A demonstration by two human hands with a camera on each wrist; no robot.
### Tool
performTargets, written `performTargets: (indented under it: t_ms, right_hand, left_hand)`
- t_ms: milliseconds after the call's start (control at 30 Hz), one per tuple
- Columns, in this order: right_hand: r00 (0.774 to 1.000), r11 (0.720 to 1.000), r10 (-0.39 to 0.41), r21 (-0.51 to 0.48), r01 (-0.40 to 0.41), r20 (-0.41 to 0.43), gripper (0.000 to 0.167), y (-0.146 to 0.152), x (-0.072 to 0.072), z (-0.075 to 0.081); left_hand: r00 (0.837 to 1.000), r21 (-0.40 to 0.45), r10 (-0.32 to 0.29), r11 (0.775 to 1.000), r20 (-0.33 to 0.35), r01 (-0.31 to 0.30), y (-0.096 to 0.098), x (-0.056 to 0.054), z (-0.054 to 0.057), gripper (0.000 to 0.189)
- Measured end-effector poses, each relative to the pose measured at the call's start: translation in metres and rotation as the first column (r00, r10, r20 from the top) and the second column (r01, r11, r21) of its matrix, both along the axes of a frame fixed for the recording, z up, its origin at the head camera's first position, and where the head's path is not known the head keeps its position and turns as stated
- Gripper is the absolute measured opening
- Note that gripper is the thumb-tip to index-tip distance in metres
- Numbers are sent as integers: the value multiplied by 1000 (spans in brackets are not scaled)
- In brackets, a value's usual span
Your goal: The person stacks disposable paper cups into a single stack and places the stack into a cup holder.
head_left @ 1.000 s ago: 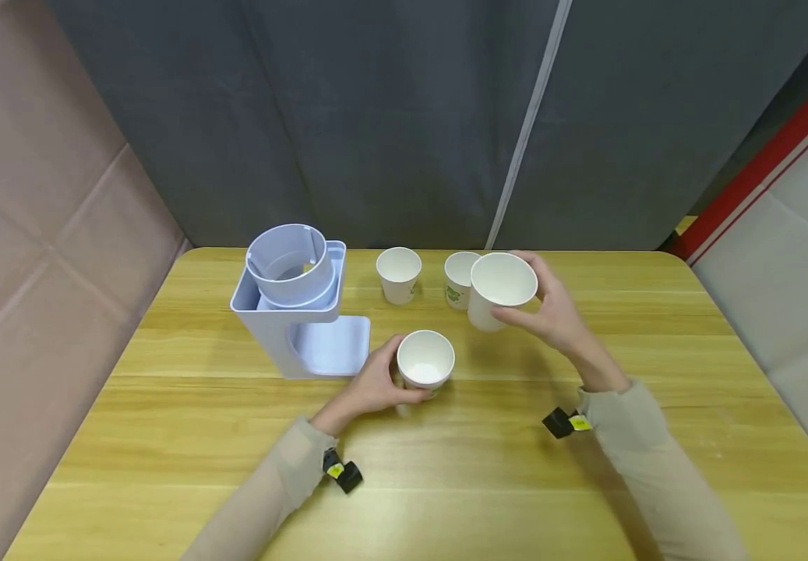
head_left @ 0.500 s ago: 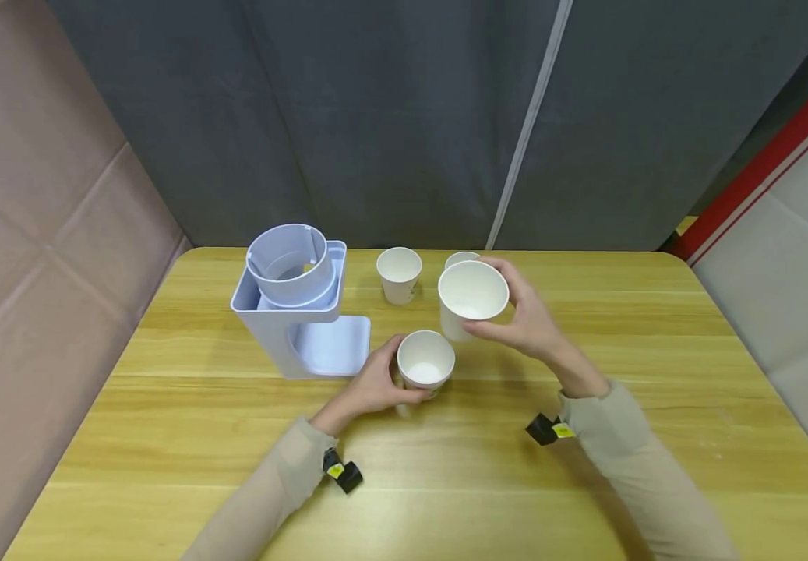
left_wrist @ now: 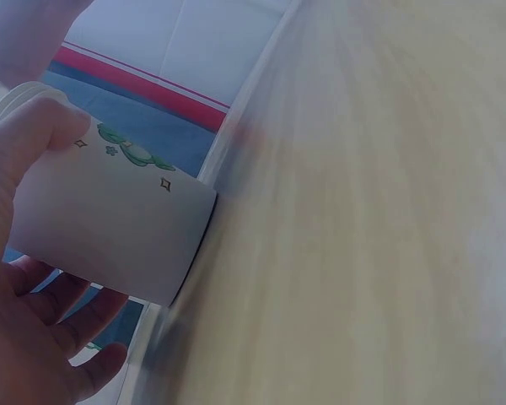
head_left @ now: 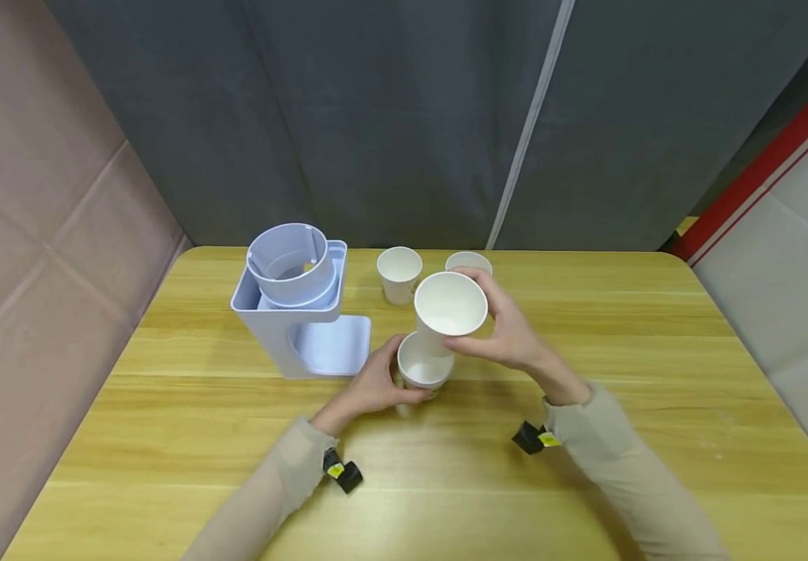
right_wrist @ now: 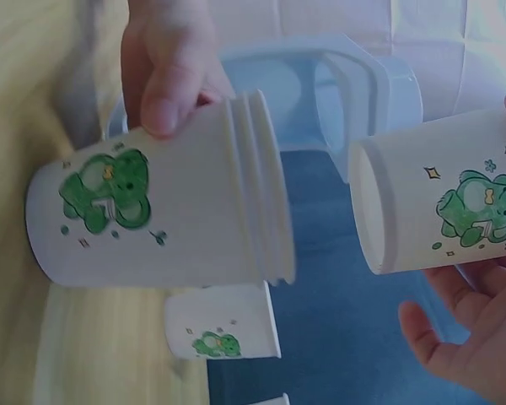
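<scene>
My left hand [head_left: 377, 383] grips a stack of nested white paper cups [head_left: 423, 372] standing upright on the table; in the right wrist view the stacked rims show one above another. A green bear is printed on the stack's side. My right hand [head_left: 512, 333] holds another white paper cup [head_left: 450, 305] by its sides, raised just above the stack and slightly behind it. Seen from the right wrist, this held cup [right_wrist: 468, 198] has its base facing the stack's mouth with a gap between. In the left wrist view, fingers [left_wrist: 67, 321] and thumb wrap the stack.
Two more paper cups stand at the back: one cup [head_left: 400, 276] behind the stack, another cup [head_left: 470, 262] partly hidden by my right hand. Left of them is a pale blue plastic stand [head_left: 270, 343] with a round holder [head_left: 290, 288] on top. A dark curtain [head_left: 375, 140] borders the table's far edge.
My right hand has carried its cup leftward and nearer, from beside the back right cup to above the stack. The left hand and its stack have stayed in place.
</scene>
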State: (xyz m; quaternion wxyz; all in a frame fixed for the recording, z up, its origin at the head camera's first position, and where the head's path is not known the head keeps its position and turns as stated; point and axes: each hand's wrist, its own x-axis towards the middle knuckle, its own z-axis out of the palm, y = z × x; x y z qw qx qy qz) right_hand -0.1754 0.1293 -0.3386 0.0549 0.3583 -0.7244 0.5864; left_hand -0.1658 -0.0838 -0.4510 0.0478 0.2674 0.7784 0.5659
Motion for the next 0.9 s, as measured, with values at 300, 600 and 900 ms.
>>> performTargets:
  t_ms: [300,600,900]
  right_hand:
    - [999,1000,27,13,-28,33,73,-12,1,-13]
    - [998,999,24,38,-26,61,71,-14,0,-33]
    - [996,997,30,66,-36,86,71,-14,0,-49]
  left_hand:
    - [1000,4,-8,1000,4,8,-1,0,1,76]
    - [1000,8,-16,1000,-12,16,-1,1,2,78]
    - [999,34,-34,999,-20,35,1,1,6,84]
